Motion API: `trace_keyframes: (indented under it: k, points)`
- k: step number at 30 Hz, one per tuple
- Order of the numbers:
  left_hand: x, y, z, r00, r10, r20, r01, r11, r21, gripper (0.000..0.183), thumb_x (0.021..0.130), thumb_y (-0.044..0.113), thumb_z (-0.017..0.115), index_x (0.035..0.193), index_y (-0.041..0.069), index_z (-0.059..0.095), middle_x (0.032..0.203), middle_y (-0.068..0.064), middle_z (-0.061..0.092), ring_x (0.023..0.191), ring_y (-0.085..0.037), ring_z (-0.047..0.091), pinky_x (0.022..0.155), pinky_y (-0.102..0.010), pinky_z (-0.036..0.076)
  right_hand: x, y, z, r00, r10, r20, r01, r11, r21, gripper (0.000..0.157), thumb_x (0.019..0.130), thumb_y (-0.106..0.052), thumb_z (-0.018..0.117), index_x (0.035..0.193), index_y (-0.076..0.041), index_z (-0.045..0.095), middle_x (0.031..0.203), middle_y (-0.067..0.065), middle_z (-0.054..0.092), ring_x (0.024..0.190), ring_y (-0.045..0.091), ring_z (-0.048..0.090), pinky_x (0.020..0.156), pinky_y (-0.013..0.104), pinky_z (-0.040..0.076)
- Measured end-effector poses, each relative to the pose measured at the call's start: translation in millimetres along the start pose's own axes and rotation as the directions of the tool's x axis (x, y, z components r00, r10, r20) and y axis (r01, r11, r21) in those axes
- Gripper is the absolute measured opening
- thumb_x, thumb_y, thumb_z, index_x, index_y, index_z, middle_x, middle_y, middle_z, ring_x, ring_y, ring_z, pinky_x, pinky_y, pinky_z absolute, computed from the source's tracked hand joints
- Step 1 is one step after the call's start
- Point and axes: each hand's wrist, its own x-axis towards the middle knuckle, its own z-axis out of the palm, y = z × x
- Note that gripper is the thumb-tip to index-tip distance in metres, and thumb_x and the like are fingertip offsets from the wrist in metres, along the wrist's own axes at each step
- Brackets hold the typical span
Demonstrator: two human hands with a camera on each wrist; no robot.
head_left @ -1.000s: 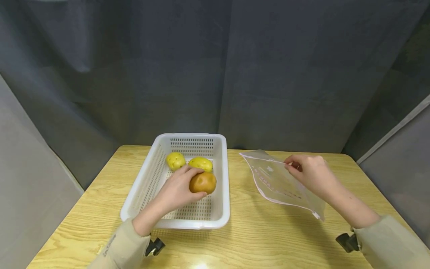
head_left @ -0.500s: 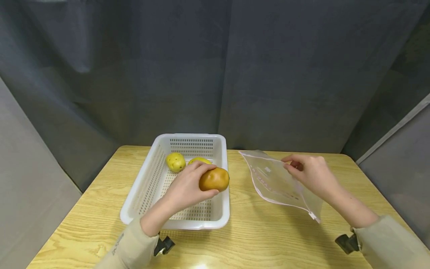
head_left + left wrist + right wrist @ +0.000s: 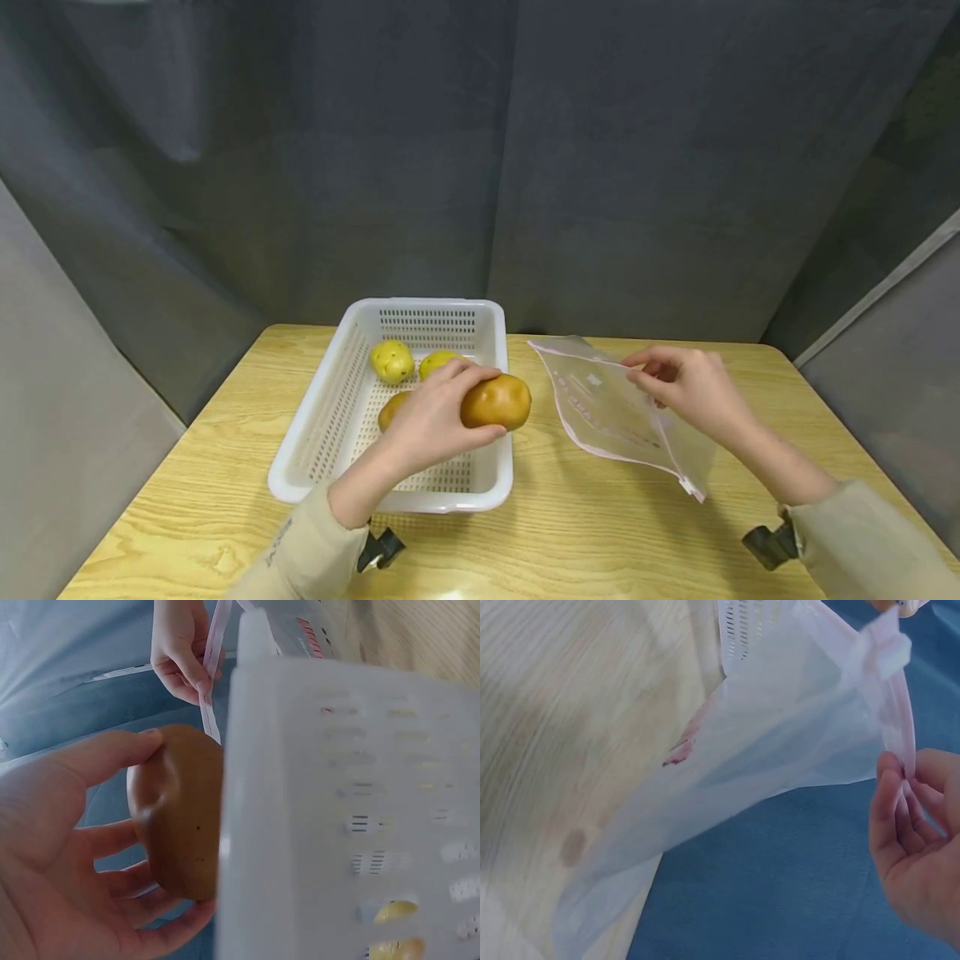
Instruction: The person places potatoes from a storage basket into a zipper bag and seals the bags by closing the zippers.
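My left hand (image 3: 438, 417) grips a smooth brown potato (image 3: 497, 402) between thumb and fingers, over the right rim of a white plastic basket (image 3: 501, 467). In the left wrist view the thumb and fingers wrap the potato (image 3: 178, 810) just beside the basket wall. Inside the basket lie a yellow potato (image 3: 392, 361), another yellow one (image 3: 437, 364) partly behind my hand, and a brown one (image 3: 392, 410), also partly hidden. On the right, my right hand (image 3: 693, 387) pinches the pink-edged mouth of a clear slider zip bag (image 3: 607, 408), which hangs tilted with its mouth parted.
A wooden table (image 3: 585, 533) carries the basket, and the bag hangs above its right part. Dark grey curtain (image 3: 480, 167) stands behind the table, with lighter panels (image 3: 60, 375) to the sides. Black straps with cameras (image 3: 381, 548) sit at both wrists.
My left hand has lifted the brown potato and carried it right, from inside the basket to over its right rim, uncovering another brown one. The right hand and bag have shifted slightly left.
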Motion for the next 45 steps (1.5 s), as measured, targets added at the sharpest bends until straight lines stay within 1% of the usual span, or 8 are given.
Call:
trace_keyframes:
  k: [4, 8, 19, 27, 35, 40, 45]
  points:
    - [1.7, 1.9, 2.4, 1.0, 0.006, 0.009, -0.006, 1.0, -0.001, 0.059, 0.069, 0.039, 0.075, 0.121, 0.022, 0.055, 0.113, 0.002, 0.055, 0.099, -0.016, 0.054, 0.083, -0.035, 0.044, 0.1, 1.4, 1.2, 0.997, 0.074, 0.035, -0.076, 0.995, 0.066, 0.017, 0.084, -0.026, 0.064, 0.095, -0.014, 0.069, 0.066, -0.002, 0.064, 0.052, 0.006, 0.056, 0.047, 0.023, 0.046]
    - [3.2, 2.9, 3.9, 1.0, 0.016, 0.005, -0.016, 1.0, -0.007, 0.059, 0.068, 0.039, 0.076, 0.121, 0.022, 0.055, 0.115, 0.002, 0.055, 0.102, -0.016, 0.054, 0.084, -0.036, 0.043, 0.1, 2.9, 1.0, 0.993, 0.105, 0.052, -0.11, 0.988, 0.109, 0.021, 0.084, -0.03, 0.064, 0.096, -0.014, 0.069, 0.068, -0.001, 0.065, 0.052, 0.007, 0.057, 0.048, 0.024, 0.047]
    - [7.8, 8.7, 6.7, 0.999, 0.038, 0.005, -0.038, 0.999, -0.019, 0.059, 0.069, 0.039, 0.076, 0.12, 0.02, 0.056, 0.113, 0.002, 0.056, 0.1, -0.014, 0.054, 0.085, -0.033, 0.044, 2.0, 6.1, 0.9, 0.992, 0.105, 0.076, -0.117, 0.978, 0.171, 0.023, 0.083, -0.028, 0.065, 0.098, -0.011, 0.068, 0.072, 0.002, 0.066, 0.055, 0.011, 0.059, 0.051, 0.025, 0.048]
    - [10.9, 13.0, 10.2, 0.999, 0.034, 0.02, -0.033, 0.999, -0.042, 0.059, 0.069, 0.04, 0.075, 0.122, 0.021, 0.055, 0.114, 0.003, 0.055, 0.102, -0.014, 0.054, 0.087, -0.034, 0.044, 2.0, 7.4, 0.8, 0.99, 0.116, 0.081, -0.132, 0.966, 0.222, 0.023, 0.082, -0.026, 0.066, 0.098, -0.009, 0.068, 0.073, 0.005, 0.067, 0.055, 0.011, 0.06, 0.051, 0.025, 0.049]
    - [12.1, 15.9, 17.3, 0.998, 0.029, 0.051, -0.026, 0.998, -0.054, 0.059, 0.07, 0.042, 0.074, 0.122, 0.022, 0.054, 0.115, 0.004, 0.054, 0.101, -0.013, 0.053, 0.087, -0.032, 0.044, 2.1, 8.8, 2.8, 0.986, 0.127, 0.11, -0.151, 0.955, 0.254, 0.024, 0.083, -0.026, 0.066, 0.099, -0.009, 0.068, 0.072, 0.004, 0.067, 0.056, 0.01, 0.06, 0.051, 0.026, 0.05]
    - [14.6, 18.6, 19.5, 0.998, 0.038, 0.049, -0.035, 0.997, -0.064, 0.059, 0.07, 0.042, 0.074, 0.122, 0.022, 0.054, 0.115, 0.005, 0.054, 0.101, -0.013, 0.054, 0.086, -0.032, 0.044, 2.6, 9.0, 2.9, 0.987, 0.119, 0.105, -0.145, 0.947, 0.286, 0.023, 0.082, -0.023, 0.067, 0.099, -0.007, 0.068, 0.072, 0.005, 0.067, 0.055, 0.01, 0.06, 0.051, 0.027, 0.05]
    - [16.6, 21.0, 20.7, 0.998, 0.041, 0.051, -0.038, 0.997, -0.061, 0.059, 0.07, 0.041, 0.074, 0.122, 0.022, 0.055, 0.113, 0.004, 0.054, 0.099, -0.012, 0.054, 0.086, -0.031, 0.044, 2.6, 8.6, 3.2, 0.988, 0.111, 0.103, -0.138, 0.943, 0.303, 0.023, 0.082, -0.022, 0.067, 0.099, -0.006, 0.068, 0.071, 0.001, 0.067, 0.055, 0.009, 0.06, 0.051, 0.027, 0.051]
